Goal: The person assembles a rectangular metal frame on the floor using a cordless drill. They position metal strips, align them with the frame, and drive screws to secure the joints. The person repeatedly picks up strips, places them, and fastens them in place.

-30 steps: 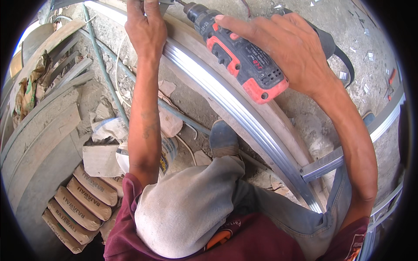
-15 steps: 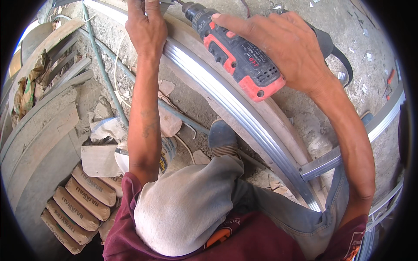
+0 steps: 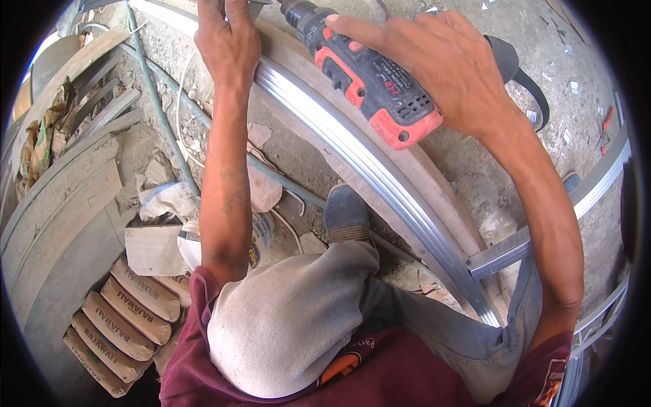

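My right hand (image 3: 447, 71) is wrapped round a black and red cordless drill (image 3: 380, 85), its index finger stretched along the body. The drill slants up and left, its chuck close to the top edge of the view. My left hand (image 3: 229, 41) grips a long silver metal channel (image 3: 339, 149) near the top, left of the drill's chuck. That hand's fingertips are cut off by the upper edge. A small grey metal piece (image 3: 258, 8) shows between the hand and the chuck. Lower right, a shorter metal crosspiece (image 3: 502, 256) meets the channel.
A wooden plank (image 3: 413, 180) lies alongside the channel. My shoe (image 3: 346, 211) stands by it on the rubble-strewn floor. Blue-grey pipes (image 3: 152, 102) cross at left, with stacked brown sacks (image 3: 135, 312) below. A red-handled tool (image 3: 607, 121) lies far right among metal scraps.
The drill and my right hand have shifted slightly up and left, so the drill's front end now passes out of the top edge. My left hand has hardly moved.
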